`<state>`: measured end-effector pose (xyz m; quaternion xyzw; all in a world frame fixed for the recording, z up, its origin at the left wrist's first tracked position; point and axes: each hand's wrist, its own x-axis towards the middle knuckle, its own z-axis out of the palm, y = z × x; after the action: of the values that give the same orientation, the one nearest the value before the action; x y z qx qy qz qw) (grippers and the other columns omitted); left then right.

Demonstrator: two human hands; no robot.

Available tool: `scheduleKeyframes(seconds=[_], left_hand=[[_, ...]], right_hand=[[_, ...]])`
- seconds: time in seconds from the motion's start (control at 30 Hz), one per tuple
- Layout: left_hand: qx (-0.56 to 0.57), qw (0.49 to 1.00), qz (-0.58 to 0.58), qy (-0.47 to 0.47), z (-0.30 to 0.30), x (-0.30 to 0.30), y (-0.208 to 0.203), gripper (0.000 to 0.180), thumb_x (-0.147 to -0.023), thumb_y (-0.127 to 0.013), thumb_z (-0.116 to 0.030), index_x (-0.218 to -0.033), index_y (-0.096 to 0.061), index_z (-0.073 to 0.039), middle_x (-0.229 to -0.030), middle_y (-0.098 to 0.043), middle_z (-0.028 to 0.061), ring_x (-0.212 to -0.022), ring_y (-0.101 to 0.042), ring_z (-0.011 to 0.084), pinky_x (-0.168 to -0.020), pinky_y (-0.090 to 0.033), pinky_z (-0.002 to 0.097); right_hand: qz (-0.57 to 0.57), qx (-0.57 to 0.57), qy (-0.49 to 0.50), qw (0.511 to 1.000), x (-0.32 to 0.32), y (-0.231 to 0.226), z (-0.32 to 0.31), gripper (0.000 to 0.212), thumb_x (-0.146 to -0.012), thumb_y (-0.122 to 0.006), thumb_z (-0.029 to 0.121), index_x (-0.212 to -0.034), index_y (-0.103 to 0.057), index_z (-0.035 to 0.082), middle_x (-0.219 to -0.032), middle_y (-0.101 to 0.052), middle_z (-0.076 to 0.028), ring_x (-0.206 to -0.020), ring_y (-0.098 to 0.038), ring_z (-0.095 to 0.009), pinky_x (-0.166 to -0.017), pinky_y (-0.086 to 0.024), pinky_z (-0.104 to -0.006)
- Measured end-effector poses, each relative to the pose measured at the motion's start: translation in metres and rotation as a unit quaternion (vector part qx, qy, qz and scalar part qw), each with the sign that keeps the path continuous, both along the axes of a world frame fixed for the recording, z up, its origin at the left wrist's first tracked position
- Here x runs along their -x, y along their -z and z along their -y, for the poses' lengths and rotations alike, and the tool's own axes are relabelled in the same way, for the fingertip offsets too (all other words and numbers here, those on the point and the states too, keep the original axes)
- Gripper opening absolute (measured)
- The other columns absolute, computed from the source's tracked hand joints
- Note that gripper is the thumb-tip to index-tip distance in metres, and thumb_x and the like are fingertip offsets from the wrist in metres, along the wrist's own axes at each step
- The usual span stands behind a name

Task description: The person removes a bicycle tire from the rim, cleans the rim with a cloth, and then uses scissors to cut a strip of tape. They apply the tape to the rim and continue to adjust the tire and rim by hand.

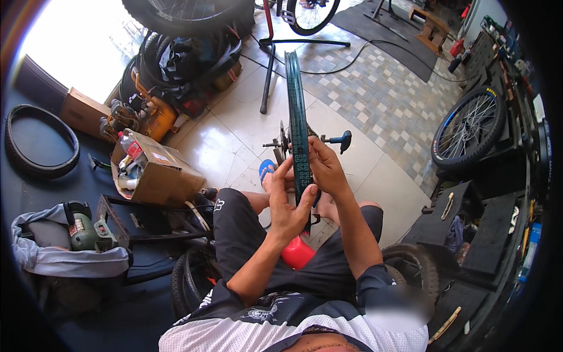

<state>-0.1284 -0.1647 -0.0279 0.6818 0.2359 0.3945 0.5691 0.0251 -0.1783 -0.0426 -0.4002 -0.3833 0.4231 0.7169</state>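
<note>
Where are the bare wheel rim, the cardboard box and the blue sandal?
wheel rim point(297, 111), head view, rim bed above the hands.
cardboard box point(170, 179), head view, its side.
blue sandal point(265, 170), head view, toe end.

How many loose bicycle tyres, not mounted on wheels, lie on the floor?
1 clearly: a black rubber knobby tyre at far left on the dark mat. Others may be hidden in the pile behind the cardboard box.

A bicycle repair workshop: wheels point(469, 126) and loose tyres point(41, 141) around a tiled floor point(363, 88), plus a repair stand point(271, 53).
</note>
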Motion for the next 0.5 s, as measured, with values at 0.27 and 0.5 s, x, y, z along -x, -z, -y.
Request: scheduleKeyframes(seconds=[0.27,0.5], left_hand=[[-0.009,0.997,0.075,-0.009,0.001,-0.009,-0.005,0.072,-0.095,-0.077,-0.007,-0.155,-0.038,0.004,-0.107,-0.068,0.0101,-0.094,-0.065,0.0148,-0.086,-0.052,0.0292],[-0.004,0.998,0.062,-0.013,0.002,-0.007,0.004,0.075,-0.093,-0.079,-0.007,-0.156,-0.039,0.003,-0.106,-0.067,0.0098,-0.095,-0.064,0.0166,-0.088,-0.051,0.0313]], right_hand=[[0.243,0.032,0.270,0.931,-0.006,-0.047,0.020,0.022,-0.096,-0.077,0.010,-0.116,-0.069,0.003,-0.095,-0.069,-0.003,-0.078,-0.066,-0.009,-0.063,-0.052,-0.0248],[0.599,0.017,0.286,0.748,0.005,-0.119,0.038,0.019,-0.082,-0.083,0.008,-0.100,-0.075,0.008,-0.095,-0.067,-0.004,-0.073,-0.067,-0.019,-0.061,-0.053,-0.0299]])
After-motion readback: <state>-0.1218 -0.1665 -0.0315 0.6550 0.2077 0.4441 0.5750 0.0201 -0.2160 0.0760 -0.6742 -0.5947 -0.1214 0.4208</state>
